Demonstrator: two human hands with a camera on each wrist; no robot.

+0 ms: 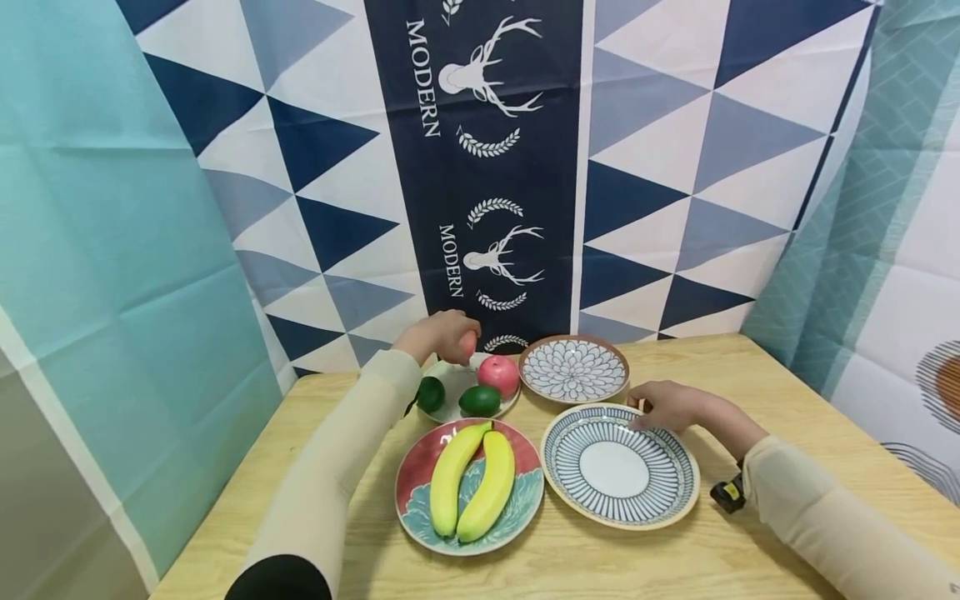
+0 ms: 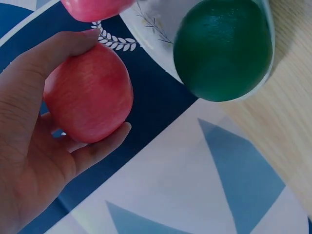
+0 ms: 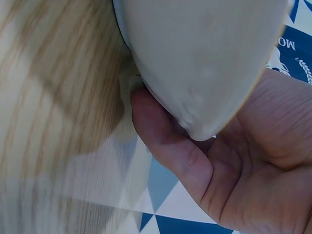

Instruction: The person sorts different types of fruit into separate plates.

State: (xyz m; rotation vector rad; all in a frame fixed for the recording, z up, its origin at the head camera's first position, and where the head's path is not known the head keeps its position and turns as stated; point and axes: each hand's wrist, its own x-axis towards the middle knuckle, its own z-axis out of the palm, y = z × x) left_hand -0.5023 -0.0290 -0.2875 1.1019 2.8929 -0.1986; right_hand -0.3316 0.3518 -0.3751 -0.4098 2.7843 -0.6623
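Observation:
My left hand (image 1: 442, 335) is raised over the back left white plate (image 1: 456, 385), its fingers and thumb curled round a red apple (image 1: 468, 344). The left wrist view shows this hand (image 2: 34, 131) holding the apple (image 2: 90, 95) clear of the plate. On that plate lie a pink apple (image 1: 498, 377) and two green fruits (image 1: 480, 401). At the front right, my right hand (image 1: 667, 406) grips the back rim of a blue-striped plate (image 1: 615, 468). In the right wrist view the plate's pale underside (image 3: 200, 58) rests against the hand (image 3: 253, 170).
A red and teal plate (image 1: 420, 517) with two bananas (image 1: 487, 487) stands at the front left of the wooden table (image 1: 600, 562). Behind the striped plate is a brown-rimmed plate with a petal pattern (image 1: 574, 371). A patterned cloth (image 1: 645, 167) hangs behind the table.

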